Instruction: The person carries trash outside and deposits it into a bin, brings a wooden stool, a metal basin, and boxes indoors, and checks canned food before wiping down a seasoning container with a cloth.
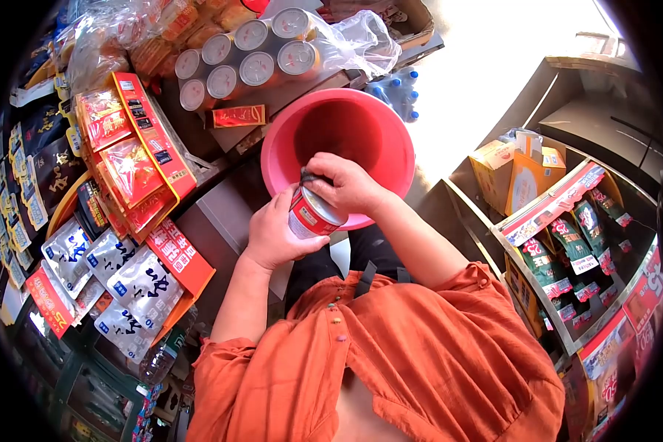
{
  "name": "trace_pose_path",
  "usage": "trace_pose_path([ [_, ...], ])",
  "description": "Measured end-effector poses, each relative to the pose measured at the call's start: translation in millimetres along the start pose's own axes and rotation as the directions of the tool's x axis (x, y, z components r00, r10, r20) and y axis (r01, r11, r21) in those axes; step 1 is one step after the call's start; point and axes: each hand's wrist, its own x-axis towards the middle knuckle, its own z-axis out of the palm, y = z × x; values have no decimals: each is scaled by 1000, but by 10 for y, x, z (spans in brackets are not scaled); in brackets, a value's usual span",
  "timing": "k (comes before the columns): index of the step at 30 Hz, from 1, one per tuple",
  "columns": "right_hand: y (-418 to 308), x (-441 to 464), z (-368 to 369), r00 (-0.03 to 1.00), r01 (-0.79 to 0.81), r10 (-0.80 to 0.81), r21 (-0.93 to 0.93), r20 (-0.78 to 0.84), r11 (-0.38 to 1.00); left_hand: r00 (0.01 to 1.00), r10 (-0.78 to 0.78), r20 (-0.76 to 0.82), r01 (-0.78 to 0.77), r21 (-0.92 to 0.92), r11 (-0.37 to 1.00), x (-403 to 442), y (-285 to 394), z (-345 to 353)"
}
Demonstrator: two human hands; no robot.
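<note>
Over the near rim of a pink bucket (401, 151) I hold a red and white can (313, 215), tilted, its silver end facing up. My left hand (276, 232) is wrapped round the can's left side, with the thumb along its lower edge. On the can's top rim rests my right hand (346, 184), its fingers curled over a dark cloth or similar small thing (309, 177) that is mostly hidden. Reddish-brown liquid seems to lie inside the bucket.
Shrink-wrapped cans (258, 68) stand behind the bucket, beside a small red box (239, 116). Blue-capped bottles (398, 94) are just beyond it. Snack packets (129, 173) crowd the left; shelves with an open carton (523, 184) and green packets (567, 239) line the right.
</note>
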Motion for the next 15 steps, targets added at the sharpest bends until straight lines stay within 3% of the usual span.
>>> trace_pose_path([
  [3, -145, -197, -86, 982, 26, -44, 101, 183, 995, 1000, -5, -10, 4, -13, 1000, 23, -126, 4],
  [9, -52, -86, -94, 993, -41, 31, 84, 112, 996, 997, 30, 74, -30, 1, 1000, 63, 11, -75],
  [13, -144, -198, -170, 977, -15, 5, 46, 215, 999, 994, 30, 108, -25, -53, 998, 76, -11, -110],
  [15, -130, -208, -197, 965, 10, -45, 136, 257, 991, 978, -31, 208, 54, -105, 993, 109, 18, -123],
])
